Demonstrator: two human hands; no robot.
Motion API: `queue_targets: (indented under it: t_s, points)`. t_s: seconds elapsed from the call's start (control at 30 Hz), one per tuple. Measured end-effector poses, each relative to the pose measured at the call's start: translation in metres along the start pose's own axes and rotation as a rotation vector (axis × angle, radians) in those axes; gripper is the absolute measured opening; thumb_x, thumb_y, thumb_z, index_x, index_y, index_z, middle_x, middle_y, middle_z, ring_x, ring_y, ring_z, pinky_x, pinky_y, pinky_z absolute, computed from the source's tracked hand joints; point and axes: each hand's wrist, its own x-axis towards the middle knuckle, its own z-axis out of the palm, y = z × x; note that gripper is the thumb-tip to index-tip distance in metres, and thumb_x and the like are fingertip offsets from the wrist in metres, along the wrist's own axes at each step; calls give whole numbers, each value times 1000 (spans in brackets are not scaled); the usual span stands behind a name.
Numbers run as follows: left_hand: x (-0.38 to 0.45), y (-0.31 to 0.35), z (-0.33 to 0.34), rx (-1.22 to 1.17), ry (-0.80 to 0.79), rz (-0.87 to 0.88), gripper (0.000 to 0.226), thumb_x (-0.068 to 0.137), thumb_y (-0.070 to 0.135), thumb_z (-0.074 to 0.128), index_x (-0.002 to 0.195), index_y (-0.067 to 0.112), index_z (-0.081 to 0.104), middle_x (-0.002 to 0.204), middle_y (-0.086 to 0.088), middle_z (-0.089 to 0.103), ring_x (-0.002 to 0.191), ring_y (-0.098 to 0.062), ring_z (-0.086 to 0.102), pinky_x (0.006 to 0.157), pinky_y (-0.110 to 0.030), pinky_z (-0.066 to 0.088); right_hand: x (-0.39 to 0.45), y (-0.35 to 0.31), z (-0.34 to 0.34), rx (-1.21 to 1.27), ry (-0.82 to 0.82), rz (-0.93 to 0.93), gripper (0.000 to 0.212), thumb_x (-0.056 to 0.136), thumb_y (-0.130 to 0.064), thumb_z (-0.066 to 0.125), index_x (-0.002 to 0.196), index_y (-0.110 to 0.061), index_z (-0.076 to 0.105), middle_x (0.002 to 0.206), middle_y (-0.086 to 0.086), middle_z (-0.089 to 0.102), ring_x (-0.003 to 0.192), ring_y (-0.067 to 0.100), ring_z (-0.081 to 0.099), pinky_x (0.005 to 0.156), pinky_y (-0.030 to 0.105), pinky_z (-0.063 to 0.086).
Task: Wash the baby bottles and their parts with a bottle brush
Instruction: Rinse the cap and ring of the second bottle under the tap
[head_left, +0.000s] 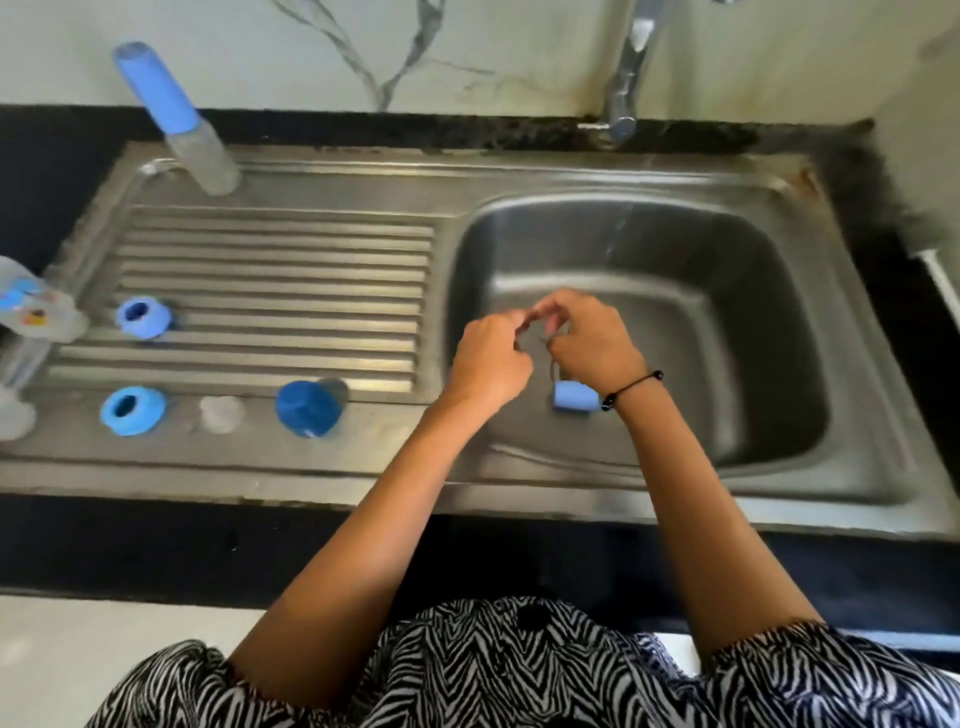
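Note:
Both hands are over the steel sink basin (727, 322). My right hand (592, 343) grips a small wire brush whose blue handle (574, 397) hangs below the wrist. My left hand (491, 358) pinches a small part against the brush tip; blur hides what it is. On the drainboard (275, 280) lie two blue screw rings (143, 317) (130, 410), a clear teat (221, 413) and a blue cap (306, 408). A clear bottle with a blue sleeve (171, 119) stands at the back left.
The chrome tap (631, 67) stands behind the basin, and a thin stream of water (621, 228) falls from it. Another clear bottle with printed figures (31, 312) lies at the left edge. Black countertop (52, 171) surrounds the sink.

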Motion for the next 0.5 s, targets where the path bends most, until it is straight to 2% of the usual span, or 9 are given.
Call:
queue_targets:
  t_s: [0.07,0.13,0.23,0.4,0.47,0.5]
  points:
    - [5,12,22,7,-39,-12,52,84,-11,39,129,6,57,124,-17,62,118,-30,55,99,-39,43,-1,27,-12,-3,-34,44,38,78,9,45,109,-5,63,90,4,58,88,20,54,81,23,40]
    - [12,20,39,6,-59,-38,52,82,-11,39,129,4,56,126,-19,60,120,-31,54,102,-39,41,1,51,-20,-1,-55,85,36,80,8,44,108,-5,63,95,8,63,96,24,58,76,17,36]
    - [24,24,54,-5,-67,-84,48,81,-12,39,123,-1,60,120,-21,63,114,-32,57,99,-40,44,10,76,-25,4,-79,130,31,82,5,48,106,-5,64,104,11,66,102,25,58,73,15,34]
    - [50,20,56,23,-61,-126,44,84,-9,41,124,-3,59,122,-22,62,116,-33,57,101,-37,42,42,99,-12,-44,-132,161,24,82,0,51,102,-5,64,105,16,65,102,32,58,84,30,42]
    - [64,16,57,19,-62,-159,41,85,-8,41,121,-5,60,122,-22,62,116,-33,57,102,-36,41,66,105,1,-125,-181,130,20,85,-8,55,104,-3,61,108,21,62,104,36,56,86,34,42]
    - [71,14,58,23,-75,-181,42,86,-8,41,123,-3,59,123,-21,61,118,-31,56,103,-34,40,77,108,9,-174,-211,120,25,86,-15,58,109,-4,58,113,22,59,108,36,54,88,35,41]
